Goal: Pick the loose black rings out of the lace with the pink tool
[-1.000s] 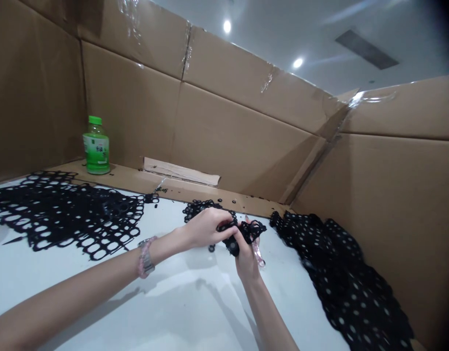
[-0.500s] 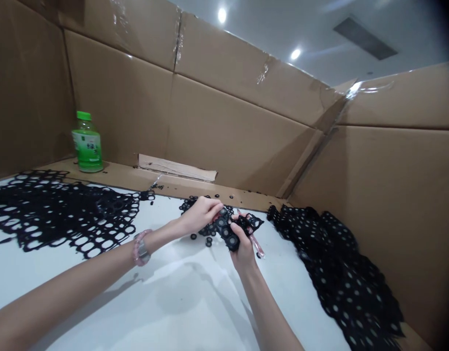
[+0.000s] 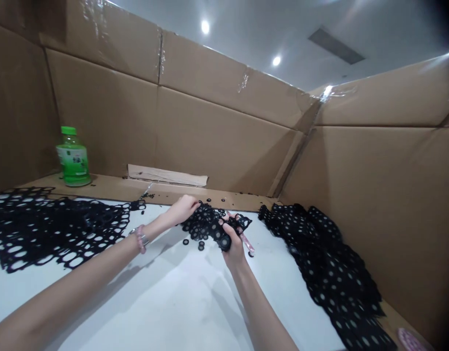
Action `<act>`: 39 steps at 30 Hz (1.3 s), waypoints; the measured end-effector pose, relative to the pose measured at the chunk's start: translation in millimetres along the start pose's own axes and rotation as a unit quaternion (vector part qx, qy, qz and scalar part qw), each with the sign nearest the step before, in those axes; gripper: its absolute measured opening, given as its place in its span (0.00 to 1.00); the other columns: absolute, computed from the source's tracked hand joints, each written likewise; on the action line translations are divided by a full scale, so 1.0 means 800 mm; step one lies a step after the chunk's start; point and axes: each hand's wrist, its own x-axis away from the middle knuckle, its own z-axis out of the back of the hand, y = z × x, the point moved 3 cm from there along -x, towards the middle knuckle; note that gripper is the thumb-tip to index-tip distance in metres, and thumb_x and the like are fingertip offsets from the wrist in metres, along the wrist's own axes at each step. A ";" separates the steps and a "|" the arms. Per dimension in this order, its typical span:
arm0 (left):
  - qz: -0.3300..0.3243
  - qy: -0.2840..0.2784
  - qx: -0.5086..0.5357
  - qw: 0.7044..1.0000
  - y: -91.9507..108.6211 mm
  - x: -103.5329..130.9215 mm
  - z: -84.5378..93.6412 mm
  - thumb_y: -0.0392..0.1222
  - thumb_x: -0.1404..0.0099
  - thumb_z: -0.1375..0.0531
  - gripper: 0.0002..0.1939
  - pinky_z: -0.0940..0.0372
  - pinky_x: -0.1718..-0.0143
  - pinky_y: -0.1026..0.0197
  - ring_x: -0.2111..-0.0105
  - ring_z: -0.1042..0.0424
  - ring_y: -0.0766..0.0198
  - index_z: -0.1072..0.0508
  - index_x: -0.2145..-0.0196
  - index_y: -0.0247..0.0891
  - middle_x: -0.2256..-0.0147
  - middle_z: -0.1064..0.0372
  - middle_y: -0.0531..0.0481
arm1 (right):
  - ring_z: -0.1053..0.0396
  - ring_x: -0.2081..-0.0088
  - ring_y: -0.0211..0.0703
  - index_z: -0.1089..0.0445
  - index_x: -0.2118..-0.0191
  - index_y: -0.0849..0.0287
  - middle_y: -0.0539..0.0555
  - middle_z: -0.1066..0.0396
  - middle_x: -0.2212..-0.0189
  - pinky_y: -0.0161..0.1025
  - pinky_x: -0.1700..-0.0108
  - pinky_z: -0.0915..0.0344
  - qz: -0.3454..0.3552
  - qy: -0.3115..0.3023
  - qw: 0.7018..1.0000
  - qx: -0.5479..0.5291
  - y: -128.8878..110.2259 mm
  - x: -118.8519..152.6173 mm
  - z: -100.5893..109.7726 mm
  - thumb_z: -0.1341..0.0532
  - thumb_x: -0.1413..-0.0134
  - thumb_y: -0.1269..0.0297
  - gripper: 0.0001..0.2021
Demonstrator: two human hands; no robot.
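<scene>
My right hand [image 3: 233, 245] grips a piece of black rubber sheet with round rings in it [image 3: 221, 239], thumb on top. An open-holed black strip [image 3: 243, 222] sticks out beyond its fingers. My left hand [image 3: 184, 208], a pink bracelet at its wrist, is closed at the far left edge of a pile of loose black rubber rings [image 3: 199, 224]; whether anything is in its fingertips is hidden. A thin pink stick-like thing [image 3: 248, 243] shows beside my right hand; I cannot tell if it is held. A few single rings [image 3: 186, 242] lie before the pile.
Black netting with large holes [image 3: 89, 222] lies on the white tabletop [image 3: 166, 302] at left. Stacked black perforated sheets [image 3: 330, 273] lie at right. A green bottle [image 3: 73, 158] and a cardboard strip [image 3: 168, 175] stand by the cardboard wall [image 3: 224, 141]. A pink patterned object [image 3: 409, 339] shows bottom right.
My left hand has moved left, away from the piece in my right hand, to the far side of the ring pile. The view has turned slightly right and up.
</scene>
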 end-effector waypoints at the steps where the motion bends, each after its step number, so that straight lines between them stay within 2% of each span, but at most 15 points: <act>1: -0.002 -0.011 -0.004 1.000 -0.001 -0.004 -0.011 0.40 0.40 0.49 0.13 0.40 0.70 0.63 0.73 0.30 0.60 0.28 0.76 0.34 0.74 0.28 0.45 | 0.32 0.68 0.38 0.33 0.71 0.57 0.46 0.30 0.73 0.36 0.61 0.34 -0.005 0.016 1.000 -0.017 0.000 -0.002 0.003 0.36 0.64 0.70 0.10; 6: -0.016 -0.011 -0.034 0.999 0.012 -0.012 -0.023 0.41 0.38 0.49 0.13 0.38 0.63 0.60 0.62 0.30 0.55 0.27 0.62 0.36 0.63 0.29 0.42 | 0.29 0.69 0.36 0.32 0.71 0.57 0.46 0.27 0.74 0.32 0.64 0.33 -0.026 0.085 0.993 -0.082 -0.010 -0.017 0.016 0.36 0.66 0.70 0.10; 9: -0.058 -0.006 -0.046 0.997 0.047 0.008 -0.022 0.43 0.36 0.52 0.15 0.39 0.56 0.58 0.55 0.34 0.55 0.29 0.58 0.38 0.56 0.32 0.43 | 0.30 0.73 0.35 0.33 0.73 0.57 0.45 0.28 0.77 0.30 0.71 0.33 -0.019 0.143 0.985 -0.098 -0.029 -0.022 0.023 0.38 0.66 0.69 0.07; 11: -0.168 -0.053 -0.035 0.984 0.089 0.032 -0.039 0.42 0.36 0.52 0.14 0.40 0.54 0.60 0.56 0.34 0.60 0.28 0.60 0.39 0.56 0.31 0.46 | 0.31 0.77 0.34 0.34 0.76 0.57 0.44 0.30 0.81 0.29 0.75 0.35 -0.010 0.154 0.980 -0.122 -0.043 -0.024 0.026 0.38 0.66 0.68 0.05; 14: -0.358 -0.118 -0.013 0.926 0.155 0.068 -0.083 0.39 0.36 0.50 0.14 0.47 0.47 0.58 0.53 0.35 0.60 0.29 0.57 0.39 0.54 0.32 0.45 | 0.34 0.81 0.31 0.34 0.75 0.57 0.43 0.31 0.82 0.27 0.80 0.37 0.006 0.152 0.976 -0.156 -0.060 -0.026 0.032 0.38 0.66 0.69 0.06; 17: -0.413 -0.160 -0.020 0.896 0.186 0.081 -0.126 0.43 0.35 0.51 0.15 0.52 0.44 0.55 0.50 0.37 0.59 0.30 0.55 0.39 0.54 0.31 0.45 | 0.35 0.82 0.29 0.35 0.73 0.57 0.42 0.31 0.81 0.26 0.81 0.38 0.016 0.136 0.980 -0.144 -0.066 -0.029 0.039 0.38 0.67 0.68 0.08; 22: -0.259 -0.173 -0.077 0.947 0.144 0.065 -0.139 0.49 0.34 0.56 0.24 0.56 0.43 0.47 0.44 0.44 0.52 0.37 0.47 0.32 0.46 0.40 0.37 | 0.36 0.83 0.31 0.36 0.74 0.57 0.42 0.33 0.82 0.27 0.85 0.42 0.008 0.118 0.988 -0.098 -0.062 -0.033 0.043 0.38 0.67 0.66 0.08; 25: -0.195 -0.149 -0.034 0.969 0.109 0.065 -0.112 0.50 0.34 0.55 0.26 0.61 0.43 0.44 0.41 0.50 0.50 0.40 0.45 0.31 0.42 0.46 0.36 | 0.35 0.82 0.31 0.35 0.73 0.57 0.43 0.32 0.80 0.28 0.82 0.39 0.004 0.105 0.991 -0.087 -0.062 -0.032 0.036 0.37 0.67 0.67 0.09; 28: -0.104 -0.128 0.167 0.972 0.089 0.083 -0.071 0.54 0.35 0.56 0.26 0.54 0.44 0.51 0.44 0.46 0.54 0.35 0.49 0.36 0.44 0.43 0.40 | 0.32 0.77 0.34 0.34 0.74 0.58 0.45 0.29 0.76 0.30 0.76 0.36 -0.022 0.076 0.994 -0.070 -0.058 -0.020 0.024 0.35 0.70 0.70 0.11; 29: -0.048 -0.139 0.264 0.953 0.084 0.093 -0.059 0.56 0.35 0.58 0.27 0.49 0.46 0.53 0.46 0.41 0.55 0.33 0.51 0.36 0.46 0.39 0.40 | 0.31 0.75 0.36 0.33 0.73 0.58 0.46 0.29 0.75 0.31 0.74 0.35 -0.043 0.055 0.996 -0.051 -0.054 -0.013 0.019 0.34 0.71 0.71 0.11; 31: 0.068 -0.184 0.457 0.868 0.079 0.118 -0.038 0.61 0.37 0.62 0.32 0.42 0.53 0.55 0.53 0.35 0.56 0.30 0.56 0.36 0.54 0.31 0.41 | 0.30 0.70 0.40 0.32 0.72 0.59 0.48 0.28 0.74 0.33 0.69 0.34 -0.100 -0.003 0.995 0.016 -0.043 0.008 0.008 0.33 0.70 0.70 0.12; 33: 0.143 -0.203 0.589 0.769 0.082 0.146 -0.021 0.64 0.39 0.58 0.31 0.39 0.58 0.57 0.58 0.32 0.57 0.29 0.61 0.36 0.60 0.29 0.43 | 0.30 0.67 0.42 0.32 0.69 0.59 0.50 0.28 0.72 0.36 0.65 0.34 -0.146 -0.046 0.984 0.091 -0.033 0.033 -0.001 0.32 0.68 0.67 0.14; 34: 0.165 -0.191 0.622 0.741 0.084 0.158 -0.013 0.63 0.41 0.52 0.28 0.38 0.60 0.59 0.61 0.31 0.58 0.28 0.63 0.35 0.63 0.28 0.44 | 0.30 0.66 0.43 0.32 0.69 0.60 0.51 0.28 0.71 0.37 0.65 0.35 -0.165 -0.052 0.977 0.124 -0.028 0.047 -0.005 0.32 0.68 0.66 0.15; 36: 0.195 -0.152 0.638 0.729 0.086 0.180 0.000 0.56 0.46 0.41 0.20 0.39 0.64 0.63 0.67 0.32 0.63 0.28 0.68 0.34 0.68 0.29 0.47 | 0.31 0.65 0.44 0.33 0.68 0.59 0.51 0.29 0.69 0.38 0.63 0.36 -0.176 -0.063 0.964 0.188 -0.024 0.070 -0.012 0.31 0.67 0.64 0.16; 39: 0.234 -0.128 0.608 0.748 0.082 0.206 0.012 0.49 0.50 0.36 0.15 0.40 0.71 0.67 0.76 0.35 0.70 0.30 0.75 0.33 0.76 0.33 0.52 | 0.33 0.66 0.43 0.35 0.69 0.59 0.49 0.31 0.71 0.37 0.63 0.38 -0.150 -0.095 0.944 0.279 -0.025 0.089 -0.018 0.31 0.67 0.61 0.17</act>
